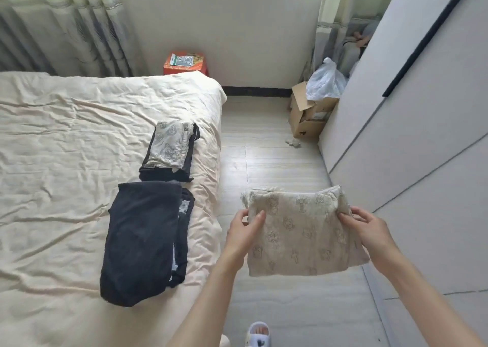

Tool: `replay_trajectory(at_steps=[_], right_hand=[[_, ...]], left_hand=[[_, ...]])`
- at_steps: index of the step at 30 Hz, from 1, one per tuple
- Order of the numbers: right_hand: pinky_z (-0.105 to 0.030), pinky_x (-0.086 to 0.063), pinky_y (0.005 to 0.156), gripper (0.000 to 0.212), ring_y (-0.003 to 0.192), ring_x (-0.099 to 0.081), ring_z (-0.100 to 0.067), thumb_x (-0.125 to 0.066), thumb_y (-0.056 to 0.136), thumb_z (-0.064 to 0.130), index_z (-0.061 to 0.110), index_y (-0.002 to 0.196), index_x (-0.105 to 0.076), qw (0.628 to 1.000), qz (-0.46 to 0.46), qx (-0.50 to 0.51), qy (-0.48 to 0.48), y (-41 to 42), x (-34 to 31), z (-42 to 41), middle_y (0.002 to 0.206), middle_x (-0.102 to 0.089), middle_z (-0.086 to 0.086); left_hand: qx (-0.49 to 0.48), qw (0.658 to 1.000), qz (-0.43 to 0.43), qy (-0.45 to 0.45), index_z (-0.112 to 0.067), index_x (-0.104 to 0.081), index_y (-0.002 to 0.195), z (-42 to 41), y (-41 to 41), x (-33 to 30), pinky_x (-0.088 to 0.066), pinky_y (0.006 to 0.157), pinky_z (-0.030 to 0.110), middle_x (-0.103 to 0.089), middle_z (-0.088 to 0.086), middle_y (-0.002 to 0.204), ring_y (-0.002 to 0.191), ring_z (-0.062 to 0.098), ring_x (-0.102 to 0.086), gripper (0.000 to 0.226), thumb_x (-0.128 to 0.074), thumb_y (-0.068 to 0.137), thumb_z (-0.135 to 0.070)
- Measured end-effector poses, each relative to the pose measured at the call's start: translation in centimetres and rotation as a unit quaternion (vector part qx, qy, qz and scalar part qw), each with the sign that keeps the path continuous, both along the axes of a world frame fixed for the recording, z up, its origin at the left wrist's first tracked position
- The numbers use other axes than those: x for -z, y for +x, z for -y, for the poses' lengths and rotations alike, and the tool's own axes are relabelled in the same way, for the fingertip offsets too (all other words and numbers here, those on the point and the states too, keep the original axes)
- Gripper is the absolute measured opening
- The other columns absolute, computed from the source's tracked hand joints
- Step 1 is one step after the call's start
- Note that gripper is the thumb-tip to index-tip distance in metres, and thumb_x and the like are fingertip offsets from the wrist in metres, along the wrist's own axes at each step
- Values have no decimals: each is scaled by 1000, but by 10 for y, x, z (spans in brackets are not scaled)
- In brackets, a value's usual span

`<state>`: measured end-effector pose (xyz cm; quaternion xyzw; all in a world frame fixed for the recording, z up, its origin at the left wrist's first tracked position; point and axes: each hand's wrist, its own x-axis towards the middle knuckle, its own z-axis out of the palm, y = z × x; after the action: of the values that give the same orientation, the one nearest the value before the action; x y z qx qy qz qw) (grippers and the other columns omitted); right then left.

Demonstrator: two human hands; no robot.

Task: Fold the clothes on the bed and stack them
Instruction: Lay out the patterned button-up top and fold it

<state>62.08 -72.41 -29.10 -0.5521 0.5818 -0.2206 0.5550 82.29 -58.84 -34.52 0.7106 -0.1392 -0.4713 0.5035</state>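
A beige patterned garment (298, 230), folded into a rough rectangle, hangs in the air over the floor beside the bed. My left hand (244, 227) pinches its left edge and my right hand (367, 225) pinches its right edge. On the bed (60, 148) near its right side lies a dark folded garment (142, 241). Just beyond it sits a small stack (169, 151): a beige patterned folded piece on top of a dark folded piece.
A white wardrobe (422, 135) lines the right side, leaving a narrow strip of floor. A cardboard box (309, 117) with a plastic bag stands by the far wall. An orange stool (184, 64) sits behind the bed. Curtains hang at the back. A slippered foot (258, 333) shows below.
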Motion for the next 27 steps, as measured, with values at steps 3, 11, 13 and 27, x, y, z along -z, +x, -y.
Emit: replay_trajectory(at_steps=[3,11,13,27], right_hand=[[-29,-47,69,10,75,-62,-14,-67,86,11,20,92,-65,999,8,-49,3,55,-3,60,84,-68,0],[-29,-49,63,10,67,-66,-15,-69,84,11,22,83,-69,959,-24,-275,62,251,45,165,72,-72,3],[-24,-49,57,9,61,-66,-9,-69,85,13,21,84,-69,943,-30,-328,51,307,58,192,69,-71,4],[-30,-47,75,39,88,-58,-19,-67,86,24,10,122,-60,746,-203,-633,-37,619,94,243,109,-63,-6]], left_hand=[[-39,999,5,-9,-30,-52,105,36,39,-3,-47,63,21,-62,-4,99,88,8,-60,23,-59,89,-46],[-270,960,-53,58,-18,-46,131,73,145,33,-53,84,38,-58,1,120,105,18,-60,51,-60,89,-44],[-318,945,-48,67,-15,-46,132,92,179,45,-50,93,44,-58,4,123,109,22,-59,54,-60,89,-44],[-540,822,-154,89,-17,-25,145,159,324,76,-41,102,43,-47,1,136,119,20,-50,77,-64,86,-48]])
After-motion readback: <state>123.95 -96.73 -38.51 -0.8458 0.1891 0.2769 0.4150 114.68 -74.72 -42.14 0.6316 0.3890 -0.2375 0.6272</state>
